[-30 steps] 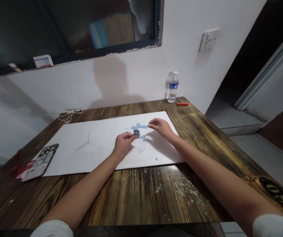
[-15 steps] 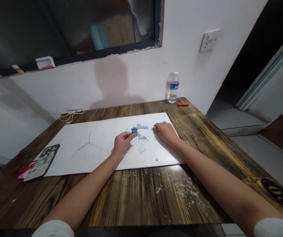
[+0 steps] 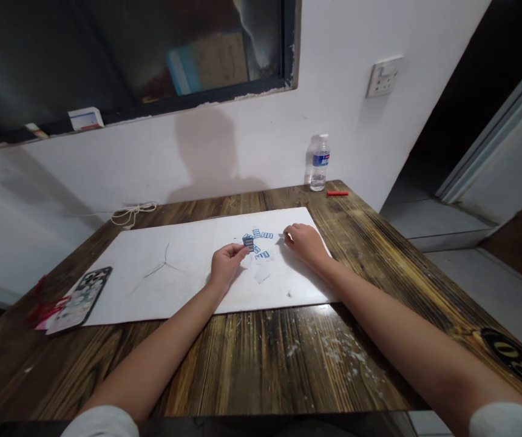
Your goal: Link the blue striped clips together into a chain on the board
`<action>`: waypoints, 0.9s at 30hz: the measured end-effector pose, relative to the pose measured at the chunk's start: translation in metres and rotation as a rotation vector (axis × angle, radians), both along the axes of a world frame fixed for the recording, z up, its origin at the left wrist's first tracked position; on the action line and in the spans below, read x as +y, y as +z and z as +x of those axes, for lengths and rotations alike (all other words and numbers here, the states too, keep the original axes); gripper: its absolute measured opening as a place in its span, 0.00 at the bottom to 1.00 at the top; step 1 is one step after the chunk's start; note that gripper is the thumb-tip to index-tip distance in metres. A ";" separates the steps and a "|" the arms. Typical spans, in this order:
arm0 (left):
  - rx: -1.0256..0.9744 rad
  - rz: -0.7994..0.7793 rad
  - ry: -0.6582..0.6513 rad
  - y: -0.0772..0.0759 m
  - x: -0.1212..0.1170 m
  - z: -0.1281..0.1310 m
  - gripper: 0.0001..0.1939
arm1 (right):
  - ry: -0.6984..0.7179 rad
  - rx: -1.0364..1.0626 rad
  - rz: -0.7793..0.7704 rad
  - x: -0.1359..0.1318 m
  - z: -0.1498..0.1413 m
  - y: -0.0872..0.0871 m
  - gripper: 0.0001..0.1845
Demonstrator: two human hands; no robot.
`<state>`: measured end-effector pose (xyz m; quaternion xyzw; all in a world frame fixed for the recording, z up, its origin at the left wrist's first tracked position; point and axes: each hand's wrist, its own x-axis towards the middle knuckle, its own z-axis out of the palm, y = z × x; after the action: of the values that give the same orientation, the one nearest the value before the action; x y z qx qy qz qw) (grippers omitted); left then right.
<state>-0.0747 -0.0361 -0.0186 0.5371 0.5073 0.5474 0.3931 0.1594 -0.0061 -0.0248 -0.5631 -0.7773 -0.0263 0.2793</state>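
Note:
In the head view, my left hand (image 3: 229,264) is closed on a small stack of dark striped cards (image 3: 248,243), thumb and fingers pinching its edge. Around the stack, several small blue-and-white striped pieces (image 3: 266,235) lie on a white board (image 3: 197,285). My right hand (image 3: 305,241) is to the right of these pieces, fingers curled, pinching a small pale flat piece (image 3: 281,237). A faint whitish square (image 3: 262,275) lies on the board nearer to me.
A phone in a patterned case (image 3: 83,297) lies at the board's left end beside red strings (image 3: 49,309). Behind the board are a coiled white cable (image 3: 133,210), a water bottle (image 3: 320,162) and a red pen-like stick (image 3: 337,193). The wooden table (image 3: 243,370) meets the wall.
The small piece in my right hand showed a dark striped face before and now looks pale. My right fingers have turned slightly. My left hand and the stack have barely moved.

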 end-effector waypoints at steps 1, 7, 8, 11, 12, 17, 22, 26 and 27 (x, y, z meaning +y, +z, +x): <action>0.000 -0.001 -0.002 0.000 0.000 0.000 0.18 | -0.016 0.055 -0.019 0.000 -0.001 0.000 0.10; -0.018 -0.007 -0.010 0.000 0.000 0.000 0.18 | 0.161 0.442 -0.084 -0.001 -0.011 -0.001 0.08; -0.020 -0.007 -0.012 0.000 0.001 -0.001 0.18 | 0.208 0.510 -0.078 -0.001 -0.013 -0.001 0.07; -0.021 -0.015 -0.015 -0.002 0.002 -0.002 0.18 | 0.288 0.690 -0.074 -0.006 -0.021 0.004 0.07; -0.018 -0.017 -0.016 -0.002 0.002 -0.002 0.18 | 0.302 0.740 -0.078 -0.008 -0.024 0.006 0.07; -0.019 -0.035 -0.033 0.001 0.000 -0.002 0.18 | 0.347 0.877 -0.054 -0.025 -0.036 0.021 0.07; -0.012 -0.044 -0.046 0.007 -0.004 0.001 0.17 | 0.312 0.734 0.087 -0.040 -0.044 0.028 0.06; -0.040 -0.009 -0.065 0.008 -0.006 0.001 0.17 | 0.422 0.502 0.196 -0.043 -0.050 0.023 0.08; -0.044 0.004 -0.076 0.009 -0.006 0.001 0.16 | 0.443 0.442 0.210 -0.043 -0.052 0.021 0.08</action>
<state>-0.0737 -0.0422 -0.0100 0.5445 0.4766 0.5450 0.4235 0.1077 -0.0491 -0.0040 -0.3404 -0.7944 0.0781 0.4969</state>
